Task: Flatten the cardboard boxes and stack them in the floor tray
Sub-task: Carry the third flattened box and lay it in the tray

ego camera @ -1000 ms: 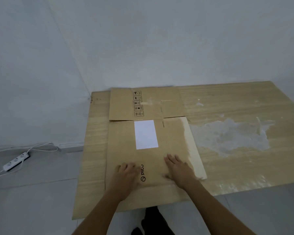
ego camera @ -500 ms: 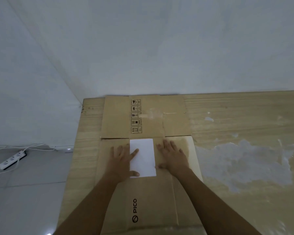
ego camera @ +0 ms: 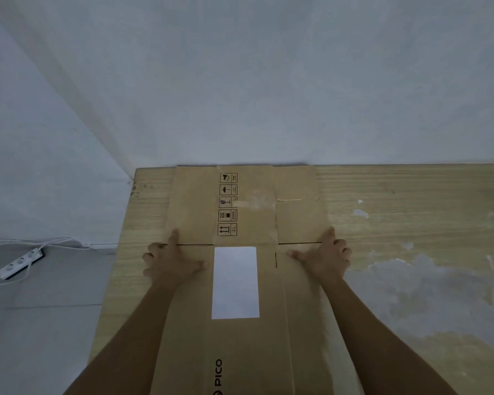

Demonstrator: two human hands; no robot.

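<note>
A flattened brown cardboard box lies on the wooden floor tray, with a white label in its middle and handling symbols on its far flap. My left hand holds the box's left edge at the flap fold, thumb on top and fingers curled over the edge. On the opposite edge, at the same fold line, my right hand grips the same way. Both forearms stretch over the near part of the box.
The tray's far edge meets a pale wall that forms a corner at the left. A white power strip with cables lies on the grey floor to the left. Pale worn patches mark the tray at right.
My hands slid from the middle of the box beside the label outward to its two side edges at the flap fold. The view has moved closer and further over the box.
</note>
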